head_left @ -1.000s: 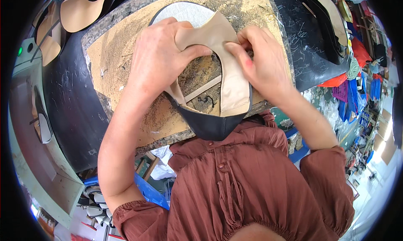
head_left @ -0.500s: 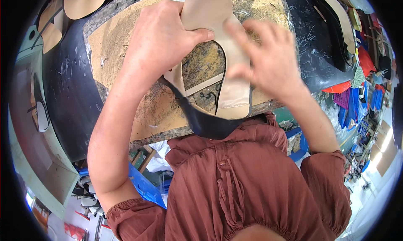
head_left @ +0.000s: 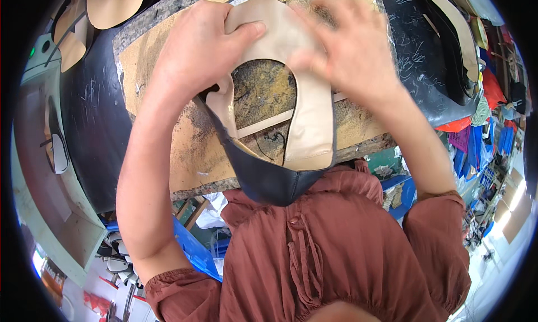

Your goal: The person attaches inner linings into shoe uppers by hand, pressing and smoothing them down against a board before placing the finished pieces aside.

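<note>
A shoe upper (head_left: 311,117), black outside and lined in beige, lies over the work board with its lining up and its black end hanging past the near edge. My left hand (head_left: 193,47) grips its far left part, thumb pressed on the lining and the other fingers hidden beneath. Over the far right part, my right hand (head_left: 358,56) is blurred, its fingers spread and its thumb on or just above the lining. Through the opening of the upper shows a narrow beige strip (head_left: 266,123) and the stained board.
A tan, glue-stained sheet (head_left: 185,148) covers the board. Around it lies a black mat (head_left: 89,131). More beige and black pieces sit at the far left (head_left: 115,5) and right (head_left: 443,25). A pale green trough (head_left: 78,243) stands left; a blue bin (head_left: 193,249) is below.
The upper has shifted slightly left and toward me, and its black end hangs lower. My left hand moved left with it. My right hand has risen a little, away from me.
</note>
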### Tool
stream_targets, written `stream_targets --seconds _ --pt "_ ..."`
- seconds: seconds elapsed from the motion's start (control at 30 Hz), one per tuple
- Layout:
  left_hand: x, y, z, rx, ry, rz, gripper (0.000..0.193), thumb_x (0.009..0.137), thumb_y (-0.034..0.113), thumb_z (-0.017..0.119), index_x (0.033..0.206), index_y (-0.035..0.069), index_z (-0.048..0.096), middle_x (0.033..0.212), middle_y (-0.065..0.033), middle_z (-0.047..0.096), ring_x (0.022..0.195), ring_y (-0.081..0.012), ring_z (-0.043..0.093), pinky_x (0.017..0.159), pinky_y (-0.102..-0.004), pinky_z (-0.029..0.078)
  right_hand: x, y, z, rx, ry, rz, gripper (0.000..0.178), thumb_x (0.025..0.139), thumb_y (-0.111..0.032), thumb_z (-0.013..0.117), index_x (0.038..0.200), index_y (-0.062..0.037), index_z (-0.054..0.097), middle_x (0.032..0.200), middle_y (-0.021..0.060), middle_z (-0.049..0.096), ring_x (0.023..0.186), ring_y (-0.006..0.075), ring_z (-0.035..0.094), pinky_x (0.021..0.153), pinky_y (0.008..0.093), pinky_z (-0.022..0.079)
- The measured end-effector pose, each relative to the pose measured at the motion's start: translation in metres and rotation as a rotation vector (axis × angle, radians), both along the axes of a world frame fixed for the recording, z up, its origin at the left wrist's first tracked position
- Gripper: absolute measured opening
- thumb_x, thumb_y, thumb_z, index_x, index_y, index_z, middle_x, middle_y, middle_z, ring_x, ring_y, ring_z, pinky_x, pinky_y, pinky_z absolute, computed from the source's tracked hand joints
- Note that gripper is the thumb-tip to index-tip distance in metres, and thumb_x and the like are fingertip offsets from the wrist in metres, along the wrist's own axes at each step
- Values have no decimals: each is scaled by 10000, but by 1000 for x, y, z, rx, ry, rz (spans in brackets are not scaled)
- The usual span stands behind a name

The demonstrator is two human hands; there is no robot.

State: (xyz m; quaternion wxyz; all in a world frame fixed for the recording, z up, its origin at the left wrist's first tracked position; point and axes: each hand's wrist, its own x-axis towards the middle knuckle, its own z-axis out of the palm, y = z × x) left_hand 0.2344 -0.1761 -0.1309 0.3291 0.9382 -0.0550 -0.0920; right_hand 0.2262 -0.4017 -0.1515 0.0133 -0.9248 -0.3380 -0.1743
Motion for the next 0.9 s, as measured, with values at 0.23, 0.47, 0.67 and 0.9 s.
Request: stream_targets --seconds 0.23,0.47,0.67,0.9 --pt "25 -10 -6 -18 -408 -360 350 862 306 746 881 -36 677 649 -17 595 602 -75 468 555 -282 401 -44 -38 3 184 256 279 594 756 -335 765 1224 4 626 1306 111 595 1210 303 565 993 418 468" --pt "35 -2 -6 -267 20 -104 294 932 275 697 893 -15 670 687 40 561 645 -17 478 556 -226 376 -23 -25 14 43 364 265 720 758 -520 678 1297 -51 591 1140 79 558 1062 261 541 888 368 480" --pt "37 -21 25 -102 148 12 351 877 226 708 723 -62 581 552 -57 486 509 -97 455 458 -314 383 0 -8 19 23 437 307 865 706 -635 644 1354 -69 560 1002 97 515 890 272 496 831 392 463" --pt "35 -11 45 96 243 -157 293 891 178 687 767 -80 625 550 -98 568 521 -110 568 483 -311 447 14 3 9 109 336 398 891 667 -660 649 1341 -83 569 1007 91 519 892 275 501 829 390 467"
